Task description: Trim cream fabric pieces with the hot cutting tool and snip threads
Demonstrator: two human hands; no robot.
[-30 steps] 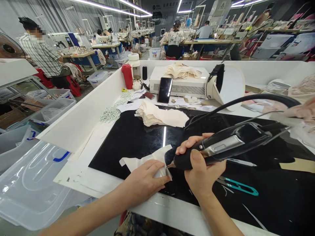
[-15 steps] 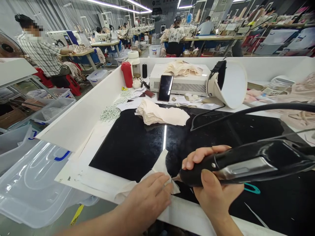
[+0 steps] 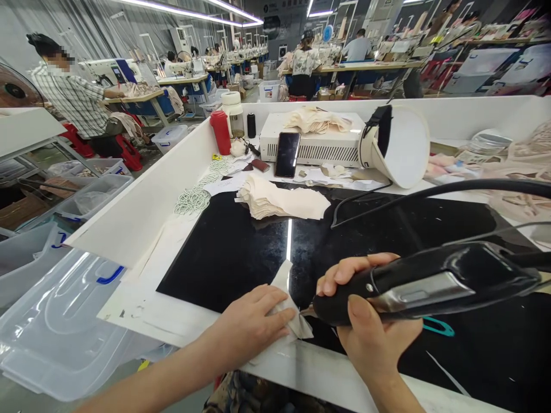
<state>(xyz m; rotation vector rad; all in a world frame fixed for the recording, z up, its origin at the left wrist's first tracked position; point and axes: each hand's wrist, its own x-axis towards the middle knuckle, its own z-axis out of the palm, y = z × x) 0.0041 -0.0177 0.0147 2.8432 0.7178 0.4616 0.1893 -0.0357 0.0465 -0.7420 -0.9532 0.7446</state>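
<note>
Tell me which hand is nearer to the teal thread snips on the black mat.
The right hand. It grips the black corded hand tool just left of the teal thread snips. The left hand presses the pale fabric piece, farther left.

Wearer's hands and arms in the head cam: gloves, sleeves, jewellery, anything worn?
Nothing worn that shows. The left hand and right hand are bare, with no gloves, rings or tape. Both forearms are uncovered up to the frame edge, with no sleeve, cuff, watch or bracelet in view. The visible nails are short and unpainted.
</note>
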